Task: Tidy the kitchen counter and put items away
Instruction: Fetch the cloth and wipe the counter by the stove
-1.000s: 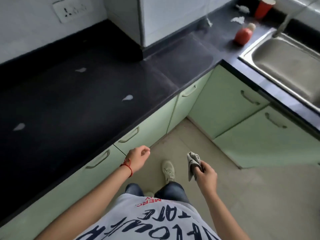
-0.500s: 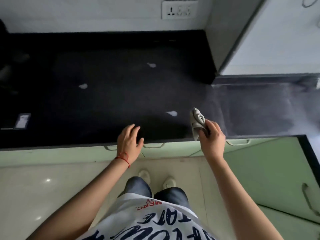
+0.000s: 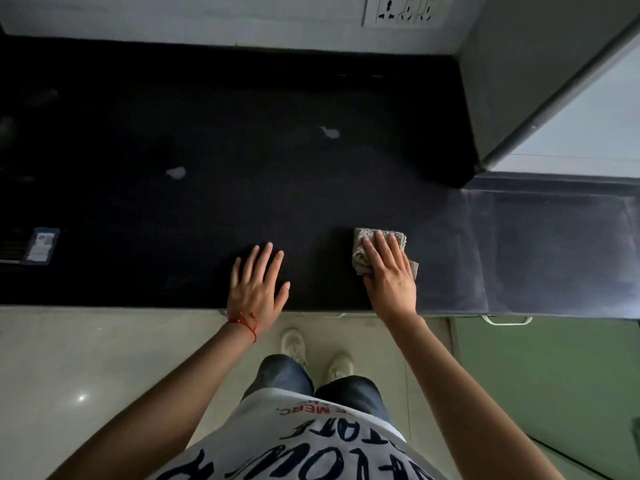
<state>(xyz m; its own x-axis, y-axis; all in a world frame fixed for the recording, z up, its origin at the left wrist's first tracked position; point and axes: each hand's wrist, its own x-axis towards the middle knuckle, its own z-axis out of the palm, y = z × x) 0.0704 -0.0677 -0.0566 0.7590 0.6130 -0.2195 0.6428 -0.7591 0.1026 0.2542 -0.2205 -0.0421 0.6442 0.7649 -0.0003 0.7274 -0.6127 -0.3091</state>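
A black kitchen counter (image 3: 207,209) fills the upper half of the view. My right hand (image 3: 389,275) lies flat on a folded grey cloth (image 3: 363,251), pressing it onto the counter near the front edge. My left hand (image 3: 258,289) rests flat on the bare counter to the left of the cloth, fingers spread, holding nothing. Two white smears show further back, a left smear (image 3: 176,172) and a right smear (image 3: 330,132). The spot under the cloth is hidden.
A small dark device with a white label (image 3: 41,244) lies at the counter's left edge. A grey cabinet corner (image 3: 512,98) juts in at the upper right. A wall socket (image 3: 405,10) is behind. Green cabinet doors (image 3: 554,375) stand at lower right, beside the floor.
Both hands came forward onto the counter. The right hand, which held the cloth dangling, now presses it flat on the surface. The left hand has settled flat beside it.
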